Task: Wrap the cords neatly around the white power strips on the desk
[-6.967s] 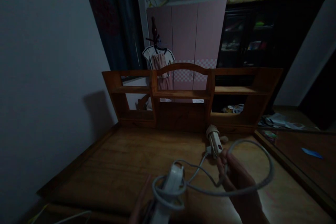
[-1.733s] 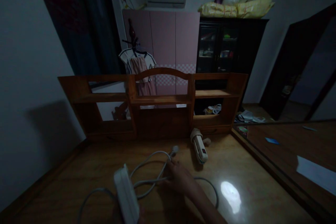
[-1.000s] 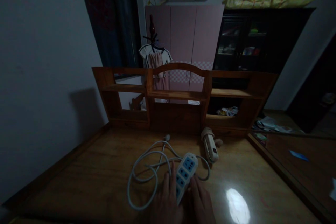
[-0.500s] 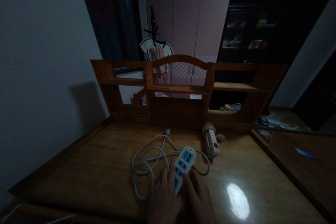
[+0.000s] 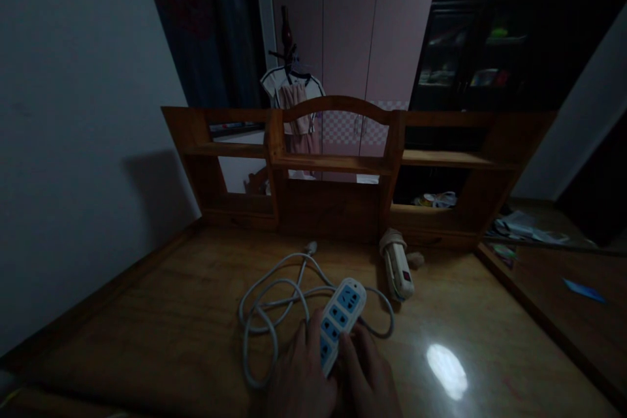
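Note:
A white power strip [image 5: 340,313] with blue socket faces lies slanted between my hands, its far end pointing up and right. My left hand [image 5: 302,366] grips its left edge, fingers along the side. On the other side, my right hand [image 5: 365,362] holds the lower right edge, thumb near the sockets and the fingertips partly hidden beneath. A grey cord [image 5: 255,333] lies in loose loops to the left on the wooden desk [image 5: 161,313]. Its plug [image 5: 310,247] rests toward the back of the desk.
A second power strip [image 5: 398,268], wrapped in its cord, lies at the back right. Behind it stands a wooden shelf hutch [image 5: 337,163]. A wall [image 5: 88,176] borders the desk on the left. A bright light reflection [image 5: 447,371] shows on the desk at right.
The view has shifted slightly closer. Both hands keep their hold on the power strip, which sits a little lower in the picture; the cord loops remain on the desk.

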Available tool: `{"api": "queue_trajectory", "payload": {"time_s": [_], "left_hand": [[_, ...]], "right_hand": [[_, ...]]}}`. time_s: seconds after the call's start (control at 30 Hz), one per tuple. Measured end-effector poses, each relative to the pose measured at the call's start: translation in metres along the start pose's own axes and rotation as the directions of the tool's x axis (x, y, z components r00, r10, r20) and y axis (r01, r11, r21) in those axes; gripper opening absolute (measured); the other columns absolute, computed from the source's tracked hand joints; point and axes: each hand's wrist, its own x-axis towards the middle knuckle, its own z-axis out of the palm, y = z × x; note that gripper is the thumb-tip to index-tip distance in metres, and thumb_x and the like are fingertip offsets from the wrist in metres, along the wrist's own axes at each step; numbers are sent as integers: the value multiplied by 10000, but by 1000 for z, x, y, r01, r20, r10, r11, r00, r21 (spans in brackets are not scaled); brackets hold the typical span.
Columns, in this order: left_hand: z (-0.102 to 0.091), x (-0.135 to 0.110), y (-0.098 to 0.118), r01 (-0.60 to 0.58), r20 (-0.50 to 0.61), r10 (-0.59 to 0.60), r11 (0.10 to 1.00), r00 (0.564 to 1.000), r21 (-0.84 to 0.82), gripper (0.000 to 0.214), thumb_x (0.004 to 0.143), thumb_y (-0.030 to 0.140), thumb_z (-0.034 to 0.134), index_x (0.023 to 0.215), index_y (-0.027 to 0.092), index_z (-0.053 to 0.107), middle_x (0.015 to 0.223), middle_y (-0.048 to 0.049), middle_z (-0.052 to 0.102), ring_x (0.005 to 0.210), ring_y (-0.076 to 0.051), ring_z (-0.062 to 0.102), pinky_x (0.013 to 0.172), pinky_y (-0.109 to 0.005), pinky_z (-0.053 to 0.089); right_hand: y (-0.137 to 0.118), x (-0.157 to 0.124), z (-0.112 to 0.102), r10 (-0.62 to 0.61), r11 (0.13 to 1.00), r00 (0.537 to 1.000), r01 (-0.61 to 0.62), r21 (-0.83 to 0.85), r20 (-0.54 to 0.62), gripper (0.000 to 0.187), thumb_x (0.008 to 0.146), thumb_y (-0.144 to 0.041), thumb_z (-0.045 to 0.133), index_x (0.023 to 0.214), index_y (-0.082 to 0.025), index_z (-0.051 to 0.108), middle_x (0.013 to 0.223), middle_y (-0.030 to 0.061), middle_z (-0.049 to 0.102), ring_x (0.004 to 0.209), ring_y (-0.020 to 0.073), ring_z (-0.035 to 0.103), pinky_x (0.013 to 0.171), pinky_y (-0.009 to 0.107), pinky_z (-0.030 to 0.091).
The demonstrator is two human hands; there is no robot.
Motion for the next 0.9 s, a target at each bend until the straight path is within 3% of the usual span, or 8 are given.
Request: {"api": "queue_trajectory", "payload": {"time_s": [0.13,0.3,0.43,0.57,0.9], "left_hand": [[-5,0,3,-7,8,7,1000,1000,-10,659,779,120,464,1418,232,346,1383,-85,463,1187,-224,507,961,-348,379],[-2,-4,-1,-30,-66,27,998,997,-47,609,816,136,447,1410,231,347,1339,-87,503,1136,-219,540,912,-331,394],[4,-8,-6,-77,-175,66,995,982,-60,580,837,160,436,1406,233,353,1320,-87,513,1136,-232,537,909,-341,390],[7,-9,-8,-109,-216,91,991,972,-77,571,843,199,461,1403,240,352,1306,-80,521,1118,-234,543,888,-334,394],[6,-9,-7,-161,-256,139,985,957,-67,621,813,164,461,1412,257,327,1269,-63,530,1072,-234,553,853,-337,394]], "right_hand": [[-9,4,1,47,998,998,-48,36,41,455,825,-555,548,1092,-209,674,1103,113,666,1017,275,626,856,338,510],[-23,7,2,112,990,988,-121,74,109,480,857,-532,531,1185,-194,621,967,93,692,833,230,659,709,281,523],[-27,5,1,122,989,985,-130,66,123,467,865,-507,537,1203,-195,615,1031,93,681,895,235,646,784,296,504],[-29,4,0,84,993,981,-98,72,175,401,881,-487,522,1107,-187,663,1064,94,674,955,243,626,846,308,478],[-26,5,-1,40,998,982,-50,47,186,404,891,-502,500,1038,-176,688,998,88,687,898,244,629,774,305,477]]}}
